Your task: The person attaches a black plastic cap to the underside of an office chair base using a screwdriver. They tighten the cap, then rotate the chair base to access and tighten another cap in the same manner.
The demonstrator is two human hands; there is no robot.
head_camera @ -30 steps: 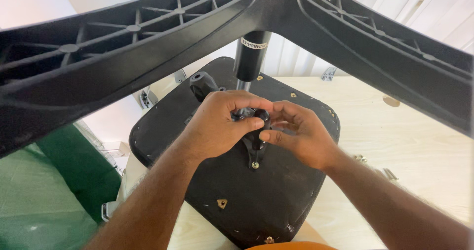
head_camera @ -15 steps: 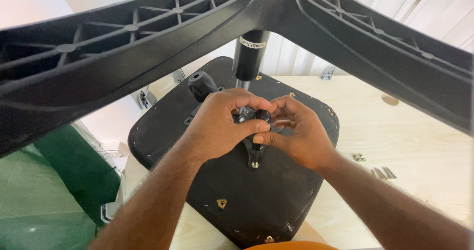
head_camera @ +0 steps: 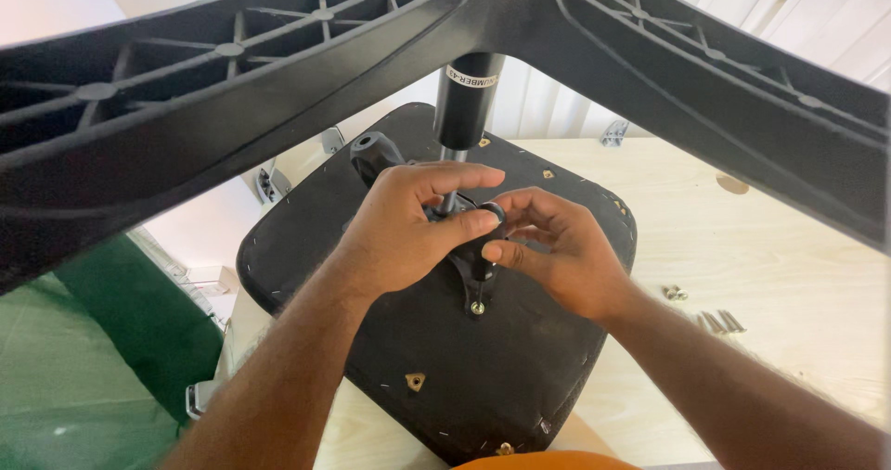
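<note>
Both bare hands meet at the centre of an upturned black fabric-covered chair seat (head_camera: 483, 377), which lies underside-up on a pale wooden bench (head_camera: 742, 275) so that its fittings face the person. The left hand (head_camera: 408, 229) is closed over the black metal mechanism plate (head_camera: 469, 270) at the foot of the black gas-lift cylinder (head_camera: 464, 99), thumb and fingers wrapped around it, apparently to steady it. The right hand (head_camera: 557, 257) pinches a small black round knob (head_camera: 492, 215) between thumb and forefinger, right beside the left thumb; this grip is closed on the knob, which sits on the mechanism just above the seat's middle.

A brass-coloured screw head (head_camera: 477, 309) shows at the lower tip of the plate, just below the two hands, seemingly holding the plate to the seat. A black plastic lever handle (head_camera: 371, 150) sticks out from the mechanism behind the left hand, towards the far-left edge of the seat.

Above everything, the ribbed black plastic star-shaped chair base (head_camera: 278, 90) spreads across the top of the view, carried on the cylinder because the chair stands inverted. Several loose silver screws (head_camera: 715, 320) lie on the bench to the right, well apart from the seat and within reach of the right arm. A green surface (head_camera: 83, 359) lies lower left, beyond the bench edge.
</note>
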